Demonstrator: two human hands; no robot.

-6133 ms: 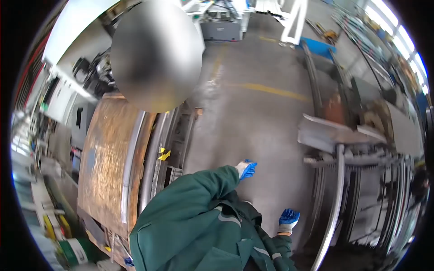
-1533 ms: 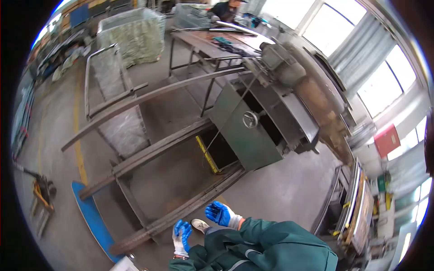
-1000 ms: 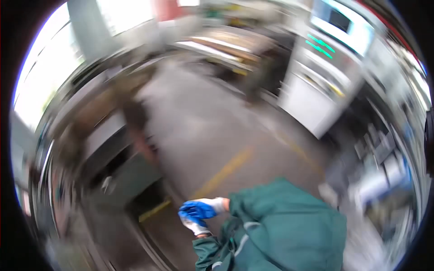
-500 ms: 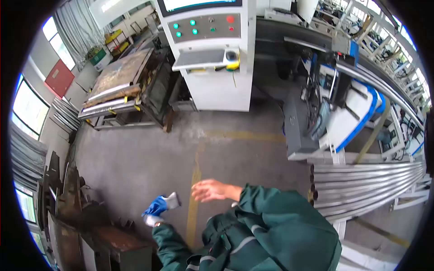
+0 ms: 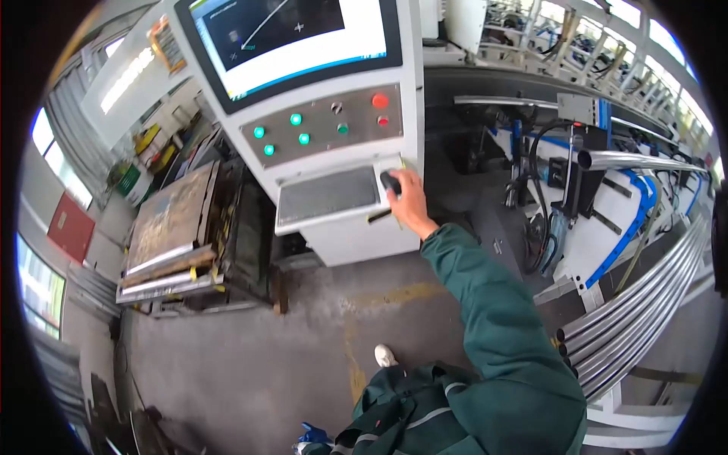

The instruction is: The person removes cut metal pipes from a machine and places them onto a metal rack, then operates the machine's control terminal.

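My right hand (image 5: 408, 200), bare, reaches forward with its fingers wrapped over a black computer mouse (image 5: 390, 182). The mouse is at the right end of the white shelf, beside a dark keyboard or pad (image 5: 327, 199). Above the shelf is a control panel (image 5: 322, 125) with lit green buttons and a red knob, and a lit screen (image 5: 284, 38) tops it. My left hand (image 5: 312, 437) is low at the bottom edge, in blue and white glove material. It is mostly cut off or hidden, and its grip cannot be made out.
A low stand with stacked boards (image 5: 171, 220) is on the left. To the right are a white and blue machine (image 5: 599, 216) with cables and a row of metal tubes (image 5: 637, 315). My white shoe (image 5: 385, 355) is on the grey floor.
My right hand has gone forward and up, from the front of my body onto the mouse. My left hand, with the loose glove, has dropped toward the bottom edge. The cabinet looks nearer.
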